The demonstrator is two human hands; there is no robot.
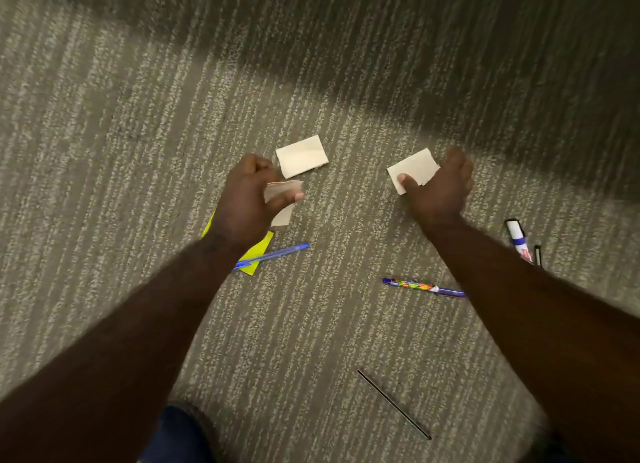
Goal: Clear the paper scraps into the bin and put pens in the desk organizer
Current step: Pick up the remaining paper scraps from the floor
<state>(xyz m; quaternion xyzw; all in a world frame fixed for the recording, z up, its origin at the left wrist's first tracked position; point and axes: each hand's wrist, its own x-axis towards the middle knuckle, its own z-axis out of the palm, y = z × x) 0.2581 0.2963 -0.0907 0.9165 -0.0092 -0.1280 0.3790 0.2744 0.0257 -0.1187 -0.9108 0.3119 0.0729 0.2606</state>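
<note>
My left hand is closed around a few pale paper scraps above the carpet. My right hand pinches another pale scrap between thumb and fingers. One more pale scrap lies flat on the carpet just beyond my left hand. A yellow paper piece lies partly under my left wrist, with a blue pen across it. A multicoloured purple pen lies by my right forearm. A white marker with a blue band and a thin black pen lie at the right.
All of this lies on a grey striped carpet. A thin dark stick-like pen lies near the bottom centre. A dark shadow band crosses the far part of the floor. My knee in dark cloth shows at the bottom. No bin or organizer is in view.
</note>
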